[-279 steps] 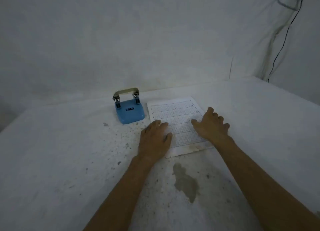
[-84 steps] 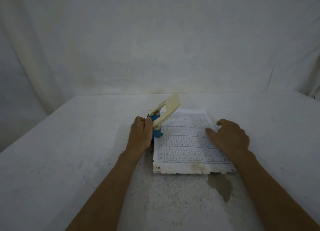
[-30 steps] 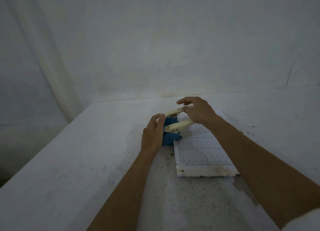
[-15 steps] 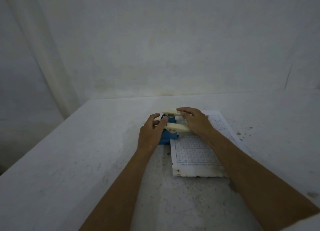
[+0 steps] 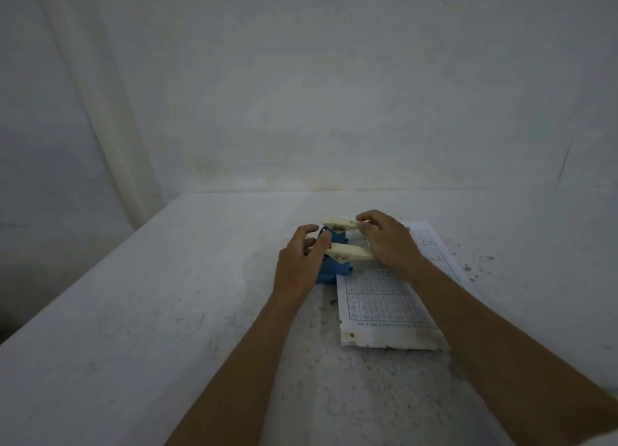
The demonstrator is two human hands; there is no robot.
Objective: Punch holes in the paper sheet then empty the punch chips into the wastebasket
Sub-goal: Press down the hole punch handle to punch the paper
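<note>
A: The right hand [image 5: 389, 241] lies closed over the far ends of the cream lever [image 5: 347, 252] of the hole punch [image 5: 331, 268]. What makes this press go well?

B: I'd push straight down in one firm stroke, weight over the lever, so the cutters bite clean. The left hand [image 5: 299, 265] sits against the left side of the blue base, thumb and fingers curled loosely at the lever's hinge end; whether it truly grips is hard to tell, but it looks like bracing. Keeping it there should stop the punch sliding left on the table [image 5: 150, 312].

A: And the paper sheet [image 5: 388, 302]?

B: It lies flat just right of the punch, its left edge running under the lever arms. Whether that edge sits fully in the slot is hidden. I'd check it is square before pressing.

A: How does the sheet look?

B: White, printed with a grid of small boxes with handwritten marks, a line of text along the near margin. The near edge is ragged and stained. No wastebasket is in view.
</note>
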